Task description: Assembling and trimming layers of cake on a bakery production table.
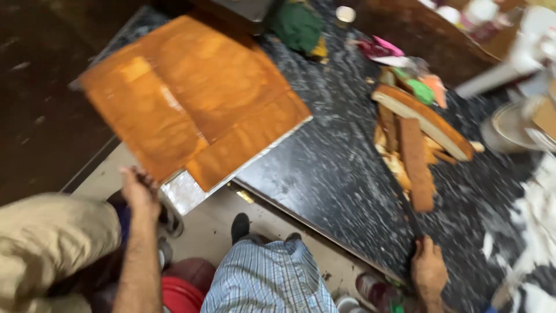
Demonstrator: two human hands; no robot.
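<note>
From the head camera, looking down: the person's left hand (139, 194) is gripping the near corner of a silver foil-covered board (184, 194) that is carrying a large flat slab of golden-brown sponge cake (191, 101). The board is lying partly on the dark speckled stone bench (324, 174), with its near corner hanging out over the bench edge above the pale floor (202, 232). The right hand (430, 268) is closing around the handle of a long knife (405, 208), whose blade is running up the bench toward a heap of cut cake trimmings and brown crust strips (414, 139); the blade itself is blurred and hard to follow. A green cloth (296, 24) is sitting at the far end of the bench, and white cream smears (533, 220) are spreading over the right side. A red bucket (182, 295) is standing on the floor near the person's checked trousers (266, 278).

The overhanging board looks like the weak point: with only one corner held, the cake slab could tilt and slide, or crack along its seams. The knife, held low beside the leg, could also catch on the bench edge.
</note>
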